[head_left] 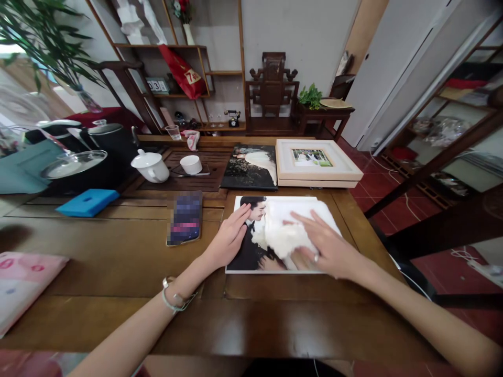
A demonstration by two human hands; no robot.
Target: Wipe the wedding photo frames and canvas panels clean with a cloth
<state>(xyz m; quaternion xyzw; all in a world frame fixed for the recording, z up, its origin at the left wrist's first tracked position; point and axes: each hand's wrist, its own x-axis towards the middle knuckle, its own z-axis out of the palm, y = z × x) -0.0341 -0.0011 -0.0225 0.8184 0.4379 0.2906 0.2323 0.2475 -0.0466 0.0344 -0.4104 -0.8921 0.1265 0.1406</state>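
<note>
one cloth (280, 235) on one photo (251, 248)
left hand (231, 235) fingers together, right hand (332, 248) fingers apart; one phone (187, 217), one print (249, 167), one frame (316, 162) nearby

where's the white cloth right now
In the head view, the white cloth is right of centre, under the person's right hand and on top of the large photo.

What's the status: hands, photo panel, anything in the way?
Left hand flat on left part of photo panel. Right hand, fingers spread, on white cloth, which hides part of the picture. Phone to the left, apart from panel.
</note>
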